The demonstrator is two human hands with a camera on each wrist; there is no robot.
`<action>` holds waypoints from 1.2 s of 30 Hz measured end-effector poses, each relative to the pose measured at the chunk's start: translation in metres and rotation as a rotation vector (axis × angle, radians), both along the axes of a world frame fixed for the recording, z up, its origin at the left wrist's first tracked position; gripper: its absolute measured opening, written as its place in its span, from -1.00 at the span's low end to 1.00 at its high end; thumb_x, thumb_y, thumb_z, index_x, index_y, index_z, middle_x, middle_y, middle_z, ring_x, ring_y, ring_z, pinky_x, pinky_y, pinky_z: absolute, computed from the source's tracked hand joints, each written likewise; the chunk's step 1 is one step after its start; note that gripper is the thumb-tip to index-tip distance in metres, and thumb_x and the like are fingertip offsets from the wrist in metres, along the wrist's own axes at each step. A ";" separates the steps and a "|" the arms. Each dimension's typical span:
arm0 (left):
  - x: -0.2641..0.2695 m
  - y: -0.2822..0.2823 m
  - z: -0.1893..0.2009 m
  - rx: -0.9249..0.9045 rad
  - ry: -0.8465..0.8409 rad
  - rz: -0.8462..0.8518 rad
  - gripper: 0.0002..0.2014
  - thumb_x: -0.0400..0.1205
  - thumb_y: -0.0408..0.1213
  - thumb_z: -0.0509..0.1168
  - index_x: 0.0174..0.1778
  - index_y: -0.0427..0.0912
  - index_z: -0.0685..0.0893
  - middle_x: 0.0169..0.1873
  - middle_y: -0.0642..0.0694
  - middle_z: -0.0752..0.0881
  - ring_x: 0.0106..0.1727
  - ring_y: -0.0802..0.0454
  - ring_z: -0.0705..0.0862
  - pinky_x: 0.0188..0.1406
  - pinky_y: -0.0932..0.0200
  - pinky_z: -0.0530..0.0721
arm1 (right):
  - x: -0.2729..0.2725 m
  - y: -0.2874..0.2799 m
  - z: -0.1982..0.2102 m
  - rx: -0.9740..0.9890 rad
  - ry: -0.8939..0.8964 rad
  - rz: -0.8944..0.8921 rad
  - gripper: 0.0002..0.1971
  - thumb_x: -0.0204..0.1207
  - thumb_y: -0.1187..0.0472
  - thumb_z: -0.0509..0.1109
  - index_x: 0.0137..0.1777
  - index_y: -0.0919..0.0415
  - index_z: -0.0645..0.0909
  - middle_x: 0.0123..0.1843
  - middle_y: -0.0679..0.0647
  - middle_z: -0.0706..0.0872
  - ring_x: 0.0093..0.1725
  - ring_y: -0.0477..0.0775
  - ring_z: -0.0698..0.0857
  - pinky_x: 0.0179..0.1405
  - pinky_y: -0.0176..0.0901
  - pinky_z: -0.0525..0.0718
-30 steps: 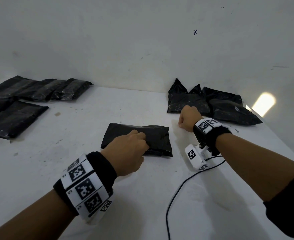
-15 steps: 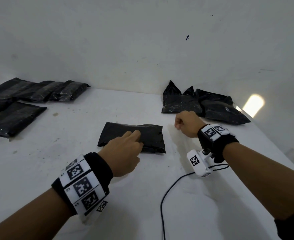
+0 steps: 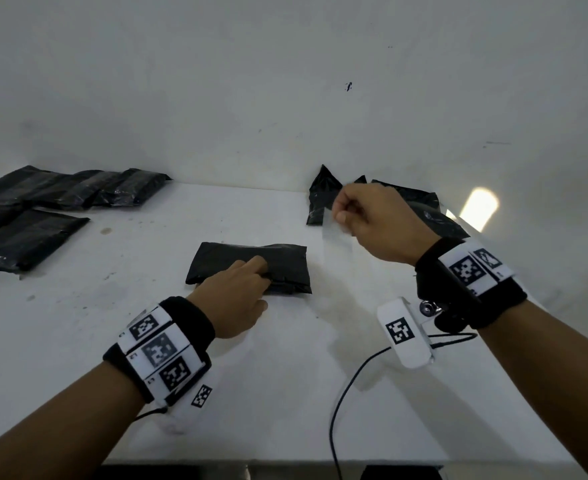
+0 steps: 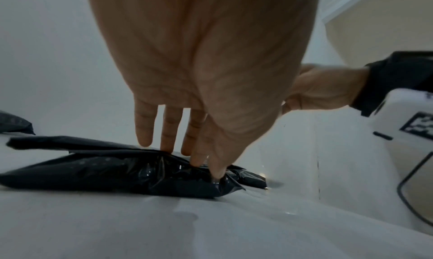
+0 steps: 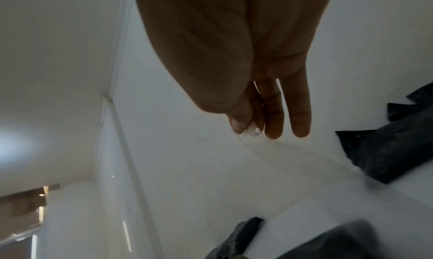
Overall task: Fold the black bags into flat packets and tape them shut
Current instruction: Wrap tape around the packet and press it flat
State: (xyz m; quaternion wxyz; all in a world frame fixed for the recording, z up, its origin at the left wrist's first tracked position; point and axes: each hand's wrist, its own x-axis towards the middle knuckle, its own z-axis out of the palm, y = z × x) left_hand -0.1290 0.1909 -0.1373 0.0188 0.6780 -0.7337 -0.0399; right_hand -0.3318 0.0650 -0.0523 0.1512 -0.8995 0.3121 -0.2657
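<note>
Left hand [image 3: 231, 299] presses straight fingers on the folded black bag [image 3: 278, 261] on the counter [image 3: 77, 323]; right hand [image 3: 372, 220], grip grasping clear tape [image 3: 334, 233], hovers above

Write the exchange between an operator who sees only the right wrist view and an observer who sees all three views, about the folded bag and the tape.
Operator: My right hand pinches clear tape. Is the folded bag held down?
Observer: Yes. The left hand presses straight fingers on the folded bag, mid-table.
Operator: Are there other packets?
Observer: Several flat black packets lie at the table's far left. I cannot tell whether they are taped.
</note>
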 end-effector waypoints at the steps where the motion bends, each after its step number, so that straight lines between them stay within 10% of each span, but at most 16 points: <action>1: -0.001 0.000 -0.001 -0.006 0.017 0.003 -0.68 0.74 -0.15 0.15 0.34 -0.20 0.61 0.34 -0.04 0.44 0.27 -0.06 0.48 0.24 -0.03 0.55 | 0.000 0.008 0.006 -0.004 -0.034 0.010 -0.86 0.61 0.39 0.33 -0.13 0.19 0.63 -0.33 -0.09 0.68 -0.34 -0.14 0.64 -0.32 -0.45 0.55; 8: -0.008 0.003 -0.003 -0.037 0.287 0.062 -0.53 0.70 -0.12 0.28 0.52 -0.18 0.48 0.32 -0.11 0.53 0.38 -0.07 0.49 0.40 0.13 0.42 | 0.003 0.053 0.034 0.096 -0.091 0.070 -0.85 0.55 0.37 0.31 -0.20 0.16 0.64 -0.38 -0.15 0.67 -0.43 -0.29 0.60 -0.39 -0.44 0.50; 13: -0.009 0.008 -0.002 0.004 0.321 0.056 -0.43 0.71 -0.12 0.28 0.63 -0.17 0.33 0.46 -0.09 0.42 0.47 -0.04 0.44 0.47 0.14 0.38 | -0.001 0.063 0.039 0.208 -0.134 0.088 -0.85 0.56 0.41 0.24 -0.16 0.26 0.62 -0.27 0.13 0.80 -0.25 -0.05 0.83 -0.12 0.19 0.82; 19: -0.009 0.013 -0.001 -0.010 0.411 0.072 -0.47 0.72 -0.16 0.28 0.61 -0.16 0.36 0.47 -0.06 0.45 0.49 -0.02 0.43 0.47 0.19 0.36 | 0.009 0.074 0.058 0.236 -0.382 0.155 -0.87 0.67 0.36 0.27 -0.10 0.32 0.61 -0.32 0.17 0.73 -0.28 0.09 0.83 -0.41 0.06 0.80; 27: 0.002 0.024 0.006 -0.020 0.886 0.086 -0.65 0.50 -0.55 0.15 -0.10 -0.02 0.69 -0.20 -0.20 0.64 -0.20 -0.03 0.56 -0.22 0.20 0.52 | 0.035 0.067 0.066 0.572 -0.676 0.104 -0.91 0.71 0.36 0.26 0.02 0.37 0.58 -0.33 0.22 0.68 -0.20 0.27 0.84 -0.45 -0.03 0.75; 29: 0.005 0.026 0.008 0.012 1.022 0.115 -0.58 0.26 -0.48 0.12 -0.17 0.02 0.75 -0.01 -0.28 0.72 -0.01 -0.21 0.63 -0.16 0.13 0.52 | 0.037 0.062 0.058 0.652 -0.726 0.066 -0.92 0.71 0.36 0.27 0.00 0.34 0.57 -0.36 0.18 0.65 -0.19 0.28 0.84 -0.44 -0.05 0.75; 32: 0.009 0.030 0.009 0.077 1.109 0.158 -0.53 0.09 -0.41 0.13 -0.15 -0.17 0.78 0.26 -0.05 0.72 0.42 0.12 0.56 0.12 0.09 0.64 | 0.038 0.055 0.049 0.738 -0.788 0.036 -0.91 0.72 0.34 0.27 -0.03 0.30 0.55 -0.36 0.18 0.63 -0.12 0.32 0.84 -0.41 -0.04 0.76; 36: 0.014 0.028 0.007 0.071 1.181 0.161 -0.72 0.13 -0.35 0.24 -0.31 -0.24 0.76 0.27 -0.02 0.72 0.42 0.27 0.52 0.31 0.23 0.50 | 0.038 0.045 0.043 0.825 -0.863 0.011 -0.92 0.73 0.35 0.25 0.00 0.31 0.54 -0.37 0.14 0.66 -0.18 0.22 0.84 -0.36 -0.04 0.78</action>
